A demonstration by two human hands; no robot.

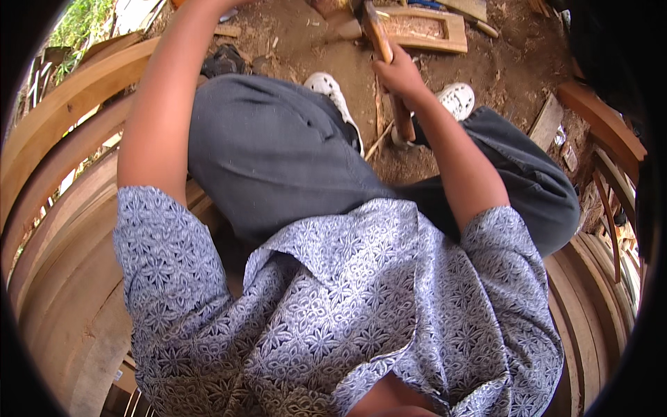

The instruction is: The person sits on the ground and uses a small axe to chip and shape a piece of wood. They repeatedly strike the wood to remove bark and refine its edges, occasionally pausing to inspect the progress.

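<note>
My right hand (401,69) is closed around the wooden handle of a hammer (377,33). The handle's lower end sticks out below my fist, near my right shoe. At the upper edge of the picture the dark head of the hammer is partly cut off, so its shape is not clear. My left arm reaches up and forward. Only a sliver of my left hand (226,2) shows at the top edge, with its fingers and anything in them out of sight. A brownish block (340,19) lies just left of the hammer's head.
Beyond my right hand, a carved wooden panel (424,29) with a recess lies on the dirt floor (514,76). Curved wooden pieces (76,97) are stacked at my left, and more timber (604,128) stands at my right. White shoes (456,101) are on my feet.
</note>
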